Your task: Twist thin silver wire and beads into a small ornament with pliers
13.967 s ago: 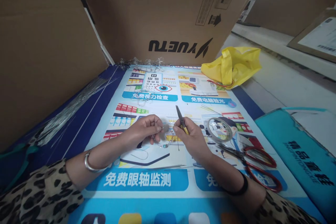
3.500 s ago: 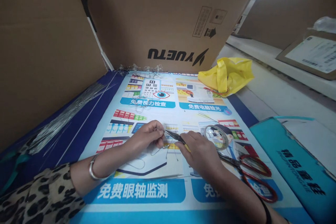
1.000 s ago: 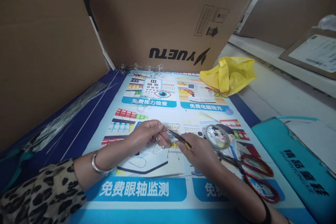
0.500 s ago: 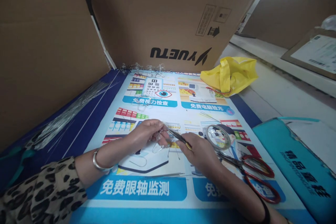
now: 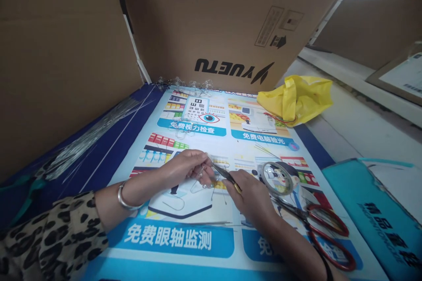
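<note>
Poster (image 5: 214, 142), frame centre: left hand (image 5: 189, 167), thumb uppermost, pinches wirework (image 5: 201, 171); right hand (image 5: 249, 193), angled from lower right, grips pliers (image 5: 222, 172).

A printed poster (image 5: 214, 144) is spread over a blue surface (image 5: 132, 132), where red-handled scissors (image 5: 305, 217), a clear tape roll (image 5: 281, 192) and loose wires (image 5: 211, 223) are laid; a wire bundle (image 5: 90, 140) is placed left, a yellow bag (image 5: 296, 101) far right.

Inverted "YUETU" (image 5: 220, 66) on brown carton (image 5: 211, 17)
</note>
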Demonstrator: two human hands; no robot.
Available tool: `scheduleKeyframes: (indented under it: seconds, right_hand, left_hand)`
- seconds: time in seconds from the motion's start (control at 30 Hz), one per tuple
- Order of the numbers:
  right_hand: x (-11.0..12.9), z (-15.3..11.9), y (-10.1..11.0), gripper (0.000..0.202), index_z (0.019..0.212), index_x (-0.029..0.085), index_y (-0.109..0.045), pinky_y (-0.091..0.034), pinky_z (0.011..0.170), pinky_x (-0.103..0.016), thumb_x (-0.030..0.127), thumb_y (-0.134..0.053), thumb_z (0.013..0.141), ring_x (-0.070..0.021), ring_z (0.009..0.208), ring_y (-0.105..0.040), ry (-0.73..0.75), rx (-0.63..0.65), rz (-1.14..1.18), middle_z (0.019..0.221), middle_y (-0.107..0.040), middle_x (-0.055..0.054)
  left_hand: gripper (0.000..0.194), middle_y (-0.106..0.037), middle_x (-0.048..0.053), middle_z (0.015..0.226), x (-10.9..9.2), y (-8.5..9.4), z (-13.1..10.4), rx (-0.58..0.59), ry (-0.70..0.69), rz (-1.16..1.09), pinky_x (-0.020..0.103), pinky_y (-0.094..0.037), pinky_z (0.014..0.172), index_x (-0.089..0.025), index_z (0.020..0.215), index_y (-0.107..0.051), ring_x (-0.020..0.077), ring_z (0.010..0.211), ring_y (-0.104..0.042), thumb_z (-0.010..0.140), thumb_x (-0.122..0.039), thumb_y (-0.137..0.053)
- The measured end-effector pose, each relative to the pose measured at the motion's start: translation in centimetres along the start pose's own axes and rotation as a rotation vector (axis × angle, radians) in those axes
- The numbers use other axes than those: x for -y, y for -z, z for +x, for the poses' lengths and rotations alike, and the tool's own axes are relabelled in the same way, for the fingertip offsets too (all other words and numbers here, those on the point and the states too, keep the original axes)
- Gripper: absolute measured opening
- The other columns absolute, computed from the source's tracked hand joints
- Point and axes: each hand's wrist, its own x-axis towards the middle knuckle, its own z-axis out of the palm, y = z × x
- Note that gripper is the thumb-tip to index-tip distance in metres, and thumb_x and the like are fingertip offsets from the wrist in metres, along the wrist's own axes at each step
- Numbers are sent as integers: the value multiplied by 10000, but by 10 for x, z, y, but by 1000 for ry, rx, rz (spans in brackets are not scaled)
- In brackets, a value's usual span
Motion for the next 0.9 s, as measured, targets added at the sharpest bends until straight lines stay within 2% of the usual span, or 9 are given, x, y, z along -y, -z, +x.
scheduleKeyframes:
  seconds: [0.17, 0.57, 0.9]
  right_hand:
    - [-5, 1, 1, 235, 837, 179, -575, -372, 610, -255, 337, -406, 880, -188, 738, -577, 2, 45, 57, 775, -614, -49]
    - [-9, -1, 0, 211, 833, 184, -573, -362, 581, -253, 325, -421, 870, -183, 699, -561, 39, 27, 106, 750, -600, -48]
    - [-10, 0, -3, 227, 846, 180, -590, -364, 592, -248, 335, -425, 872, -182, 711, -565, 52, 19, 79, 763, -609, -56]
  left_hand:
    - [303, -690, 95, 785, 0, 0, 1, 10, 6, -19, 251, -455, 548, -131, 852, -588, 151, 579, -651, 850, -413, -478]
    - [285, -694, 97, 801, -1, 1, 2, 4, 63, -30, 264, -479, 544, -127, 855, -582, 170, 581, -665, 864, -390, -474]
    - [281, -693, 87, 790, -3, -2, 1, 1, 56, -10, 266, -476, 532, -130, 844, -585, 162, 570, -654, 851, -395, -491]
